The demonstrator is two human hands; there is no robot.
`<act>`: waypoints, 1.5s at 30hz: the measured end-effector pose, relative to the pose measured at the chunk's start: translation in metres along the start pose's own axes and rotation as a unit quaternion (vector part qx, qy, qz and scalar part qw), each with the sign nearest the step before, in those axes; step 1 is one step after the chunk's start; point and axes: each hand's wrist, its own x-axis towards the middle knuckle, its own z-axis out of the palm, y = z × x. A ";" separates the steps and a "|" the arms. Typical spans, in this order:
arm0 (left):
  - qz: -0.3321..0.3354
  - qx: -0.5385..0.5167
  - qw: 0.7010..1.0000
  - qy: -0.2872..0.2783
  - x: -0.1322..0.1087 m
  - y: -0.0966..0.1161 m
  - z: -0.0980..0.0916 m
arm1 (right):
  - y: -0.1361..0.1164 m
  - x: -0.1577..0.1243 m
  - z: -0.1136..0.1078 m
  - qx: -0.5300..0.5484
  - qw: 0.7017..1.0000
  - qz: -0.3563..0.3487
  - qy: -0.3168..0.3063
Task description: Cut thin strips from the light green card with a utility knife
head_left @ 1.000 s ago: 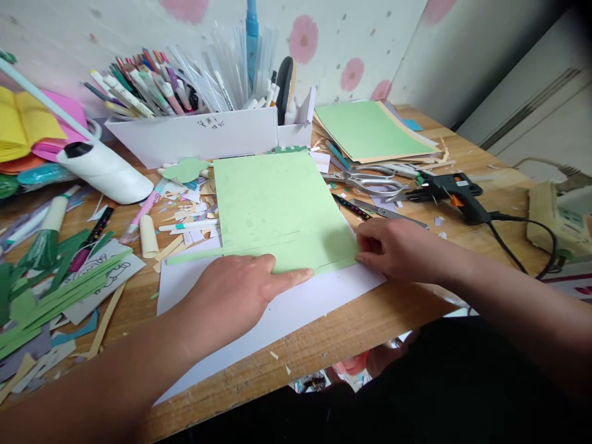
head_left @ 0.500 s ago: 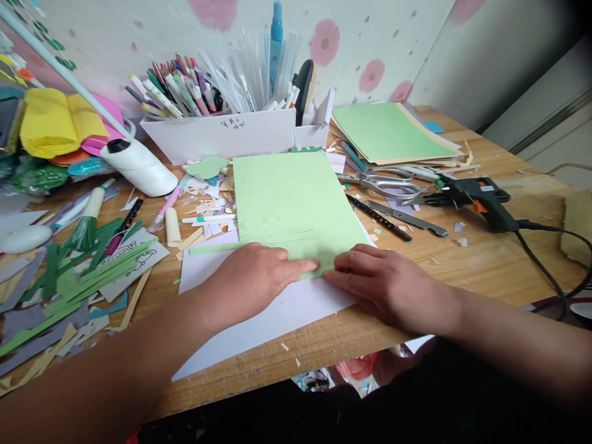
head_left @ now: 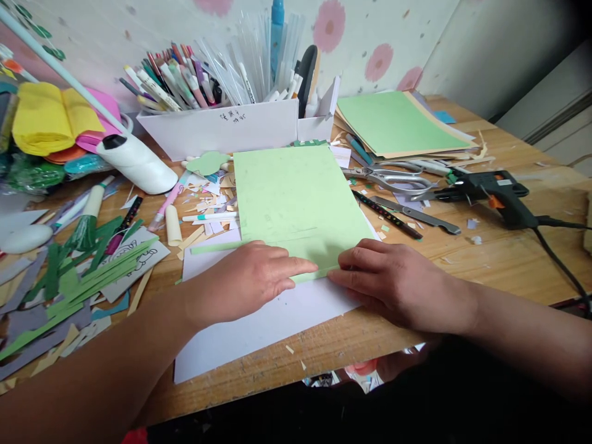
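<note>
A light green paper sheet [head_left: 291, 197] lies on a white sheet [head_left: 259, 324] at the desk's near edge. My left hand [head_left: 250, 277] rests on the green sheet's near edge, index finger stretched out to the right and pressing the paper. My right hand [head_left: 398, 280] lies flat at the sheet's near right corner, fingertips almost meeting the left index finger. A thin green strip [head_left: 215, 248] sticks out to the left from under my left hand. Neither hand holds anything.
A white box of pens and glue sticks [head_left: 222, 126] stands at the back. Scissors [head_left: 388, 179], a craft knife [head_left: 416, 216] and a black glue gun [head_left: 490, 191] with its cord lie to the right. Paper scraps [head_left: 69, 277] cover the left; a paper stack [head_left: 398, 126] sits back right.
My right hand has slid left along the green sheet's near edge, from the right corner toward my left index finger. The view has shifted slightly.
</note>
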 end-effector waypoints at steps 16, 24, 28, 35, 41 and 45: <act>0.058 0.032 0.998 -0.021 -0.003 -0.002 -0.003 | -0.008 0.005 0.001 -0.049 0.998 0.022 -0.036; 0.056 0.038 0.998 -0.006 -0.009 -0.002 0.002 | -0.007 0.003 0.001 -0.063 0.996 0.016 -0.056; 0.045 0.048 0.998 -0.022 -0.008 0.000 0.001 | -0.008 0.004 0.000 -0.068 0.996 0.008 -0.059; 0.006 0.028 0.999 -0.016 -0.024 -0.005 0.001 | -0.010 0.006 0.000 -0.085 0.995 0.014 -0.055; -0.038 -0.053 0.997 0.043 -0.051 -0.012 0.001 | -0.010 0.010 -0.003 -0.081 0.993 0.011 -0.082; -0.106 -0.050 0.991 0.065 -0.057 -0.006 0.000 | -0.009 0.012 -0.003 -0.092 0.992 0.005 -0.091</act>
